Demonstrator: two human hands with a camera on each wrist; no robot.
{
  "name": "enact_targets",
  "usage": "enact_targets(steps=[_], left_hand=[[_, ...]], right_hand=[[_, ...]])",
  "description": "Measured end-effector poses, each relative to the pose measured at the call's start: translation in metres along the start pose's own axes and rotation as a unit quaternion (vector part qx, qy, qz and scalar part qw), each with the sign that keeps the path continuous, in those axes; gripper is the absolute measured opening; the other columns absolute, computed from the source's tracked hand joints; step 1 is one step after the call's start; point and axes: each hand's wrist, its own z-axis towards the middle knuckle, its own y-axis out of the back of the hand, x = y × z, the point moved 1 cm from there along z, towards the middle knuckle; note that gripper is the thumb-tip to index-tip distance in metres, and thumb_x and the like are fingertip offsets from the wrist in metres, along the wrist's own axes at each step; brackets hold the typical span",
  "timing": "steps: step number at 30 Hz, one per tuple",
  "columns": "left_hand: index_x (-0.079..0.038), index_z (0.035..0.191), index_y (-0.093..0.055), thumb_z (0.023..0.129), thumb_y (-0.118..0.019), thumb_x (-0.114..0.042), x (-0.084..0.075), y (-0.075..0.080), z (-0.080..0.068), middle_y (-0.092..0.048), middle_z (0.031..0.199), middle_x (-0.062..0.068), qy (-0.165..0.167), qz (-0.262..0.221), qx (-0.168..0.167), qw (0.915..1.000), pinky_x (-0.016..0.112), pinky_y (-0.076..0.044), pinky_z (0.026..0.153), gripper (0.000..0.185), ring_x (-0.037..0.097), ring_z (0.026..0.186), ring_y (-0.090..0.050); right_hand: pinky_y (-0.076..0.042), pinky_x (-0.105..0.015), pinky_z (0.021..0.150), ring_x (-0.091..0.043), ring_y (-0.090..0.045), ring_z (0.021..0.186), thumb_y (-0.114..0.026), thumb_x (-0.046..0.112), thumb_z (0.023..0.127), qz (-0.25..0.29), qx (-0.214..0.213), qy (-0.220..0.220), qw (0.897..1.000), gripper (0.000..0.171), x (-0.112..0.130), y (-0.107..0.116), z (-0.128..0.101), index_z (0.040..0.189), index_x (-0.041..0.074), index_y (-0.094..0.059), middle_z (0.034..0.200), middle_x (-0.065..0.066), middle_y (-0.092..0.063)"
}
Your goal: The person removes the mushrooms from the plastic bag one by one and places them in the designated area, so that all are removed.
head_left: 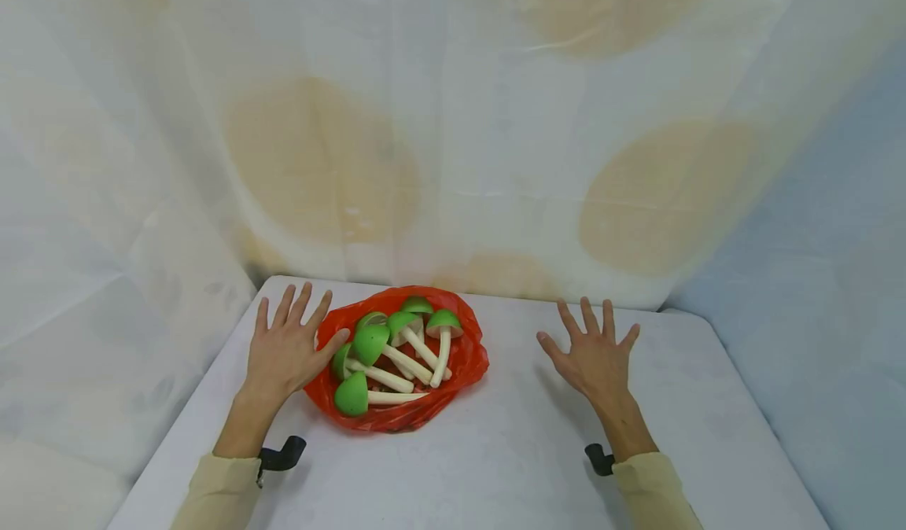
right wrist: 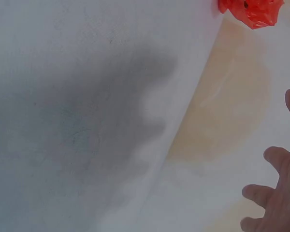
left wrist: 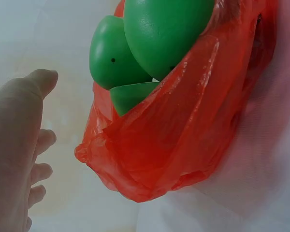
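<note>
A red plastic bag lies spread on the table, its mouth turned up. In it are several toy mushrooms with green caps and pale stems. My left hand is held palm down with fingers spread at the bag's left side; its thumb overlaps the bag's edge in the head view. The left wrist view shows the bag and green caps beside that hand. Well to the right of the bag, my right hand hovers above the table with fingers spread, holding nothing.
The white table has rounded far corners. Pale sheeting with tan round patches hangs behind it, and more sheeting stands along both sides. A dark strap piece sticks out at the left wrist, another at the right.
</note>
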Motion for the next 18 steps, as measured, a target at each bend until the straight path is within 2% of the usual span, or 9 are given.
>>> enact_targets(steps=[12,15,18], left_hand=[[-0.021,0.156,-0.039,0.097,-0.042,-0.068,0.006,-0.004,-0.004,-0.028,0.162,0.018,0.013,-0.013,0.002,0.9998,0.067,0.001,0.119,0.075,0.041,0.150,-0.018],[-0.022,0.157,-0.037,0.097,-0.041,-0.067,0.009,-0.006,-0.004,-0.028,0.163,0.018,0.016,-0.025,0.005,0.9996,0.068,-0.004,0.118,0.074,0.042,0.149,-0.020],[-0.024,0.157,-0.035,0.098,-0.042,-0.066,0.012,-0.009,-0.004,-0.030,0.161,0.018,0.022,-0.043,0.011,0.9988,0.069,-0.013,0.116,0.073,0.044,0.146,-0.027]], right_hand=[[-0.006,-0.083,0.107,-0.047,-0.017,0.149,-0.043,0.076,0.091,0.009,-0.004,0.009,1.000,0.082,0.007,-0.003,0.003,0.156,0.026,-0.039,0.161,-0.019,-0.032],[-0.012,-0.081,0.108,-0.046,-0.022,0.147,-0.045,0.075,0.091,0.019,-0.005,0.017,1.000,0.081,0.013,-0.004,0.004,0.156,0.027,-0.039,0.160,-0.018,-0.034],[-0.023,-0.077,0.106,-0.046,-0.030,0.142,-0.047,0.073,0.091,0.036,-0.006,0.026,0.999,0.079,0.020,-0.003,0.005,0.156,0.028,-0.038,0.158,-0.017,-0.037]])
